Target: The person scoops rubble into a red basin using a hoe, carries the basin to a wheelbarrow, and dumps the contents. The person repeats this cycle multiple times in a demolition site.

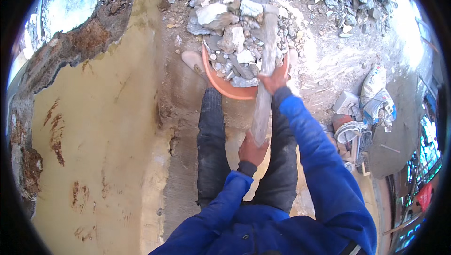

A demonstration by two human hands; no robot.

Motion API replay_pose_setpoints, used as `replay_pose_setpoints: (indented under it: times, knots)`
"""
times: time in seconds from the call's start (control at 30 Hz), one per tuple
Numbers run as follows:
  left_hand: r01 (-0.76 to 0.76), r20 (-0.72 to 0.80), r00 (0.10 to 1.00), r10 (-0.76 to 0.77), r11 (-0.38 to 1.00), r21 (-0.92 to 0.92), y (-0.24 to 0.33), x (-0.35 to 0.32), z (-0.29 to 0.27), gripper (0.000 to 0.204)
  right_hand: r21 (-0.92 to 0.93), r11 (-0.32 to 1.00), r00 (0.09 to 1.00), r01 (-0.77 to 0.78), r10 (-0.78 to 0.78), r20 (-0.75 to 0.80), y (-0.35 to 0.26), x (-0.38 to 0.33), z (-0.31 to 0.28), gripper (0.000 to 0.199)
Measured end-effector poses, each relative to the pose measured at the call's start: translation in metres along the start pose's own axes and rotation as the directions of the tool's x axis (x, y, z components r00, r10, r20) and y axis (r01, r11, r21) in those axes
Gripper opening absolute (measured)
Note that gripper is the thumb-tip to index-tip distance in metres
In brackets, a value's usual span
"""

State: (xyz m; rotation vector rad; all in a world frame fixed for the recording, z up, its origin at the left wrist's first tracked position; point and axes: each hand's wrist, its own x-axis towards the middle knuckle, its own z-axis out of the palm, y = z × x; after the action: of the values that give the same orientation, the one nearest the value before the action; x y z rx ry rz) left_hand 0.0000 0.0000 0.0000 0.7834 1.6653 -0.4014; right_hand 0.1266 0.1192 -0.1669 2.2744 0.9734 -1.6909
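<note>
Strong daylight falls from the upper right, and the dusty ground (329, 62) beyond the fingers of the right hand (274, 82) is glared almost to white. The same glare burns out the far right rim. The pale yellow plastered wall (98, 128), to the left of both hands, is evenly lit and softer. The long grey wooden handle (264, 90) looks a little smeared. The fisheye lens bends straight edges near the black round border, and details there are blurred. The blue sleeves (310, 161) look saturated.
</note>
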Motion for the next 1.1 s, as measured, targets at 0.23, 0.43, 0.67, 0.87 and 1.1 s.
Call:
replay_pose_setpoints:
  times: [0.23,0.43,0.67,0.87,1.1]
  knots:
    - [0.075,0.097,0.992,-0.076,0.997,0.005,-0.071,-0.098,-0.015,0.061,0.286,0.954,0.993,0.092,-0.068,-0.093,0.058,-0.129,0.060,0.062]
    - [0.051,0.115,0.992,-0.052,0.999,0.009,-0.076,-0.145,-0.035,0.059,0.364,0.928,0.997,-0.079,0.070,0.036,0.036,-0.191,0.050,0.062]
    - [-0.250,-0.267,0.945,0.189,0.944,-0.215,-0.074,-0.014,0.016,0.056,0.258,0.894,0.930,0.366,-0.348,-0.113,-0.041,-0.074,0.022,0.061]
    - [-0.288,-0.390,0.914,0.110,0.853,-0.435,-0.030,0.104,0.021,0.054,-0.125,0.932,0.933,0.341,-0.352,-0.073,-0.122,0.026,0.047,0.064]
    - [-0.188,-0.291,0.955,-0.054,0.648,-0.738,-0.023,0.077,0.063,0.060,-0.393,0.879,0.962,0.269,-0.262,0.073,-0.115,0.014,0.076,0.066]
